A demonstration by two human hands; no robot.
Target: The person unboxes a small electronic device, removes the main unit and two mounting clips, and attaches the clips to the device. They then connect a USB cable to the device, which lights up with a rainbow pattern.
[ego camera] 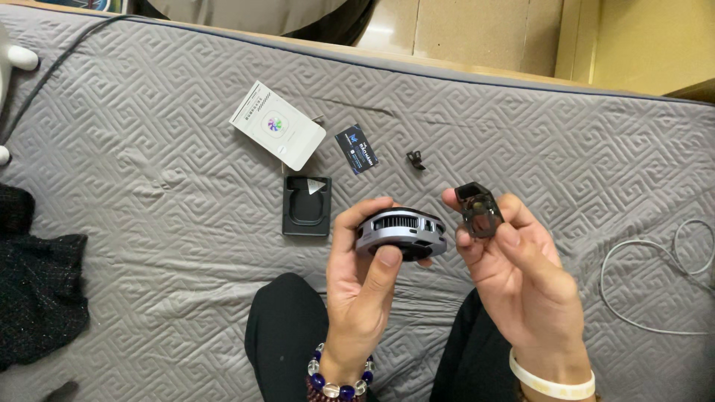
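A person seated on a bed (149,223) covered in grey quilted fabric holds two small parts above their lap. The left hand (361,275) pinches a round grey device with a slotted side vent, the fan (402,232), its thumb pressed on the near rim and its fingers (356,216) curled over the far edge. The right hand (514,272) grips a small dark translucent cover (478,210), thumb on its lower edge and fingers closed behind it, held tilted just beside the fan without visibly touching it. A bracelet of blue and clear beads (339,378) circles the left wrist; a pale band (551,383) circles the right.

On the bed beyond the hands lies an open black tray (305,212), rectangular, with a small white tab at its upper right corner. Just above it, angled, rests a white box (277,125) bearing a round multicoloured mark at its centre and small dark print near one end. To the right of the box lies a small dark blue card (357,148) with pale print, and farther right a tiny black clip (415,159). A white cable (640,257) loops at the bed's right edge. Dark knitted cloth (37,298) sits at the left edge.
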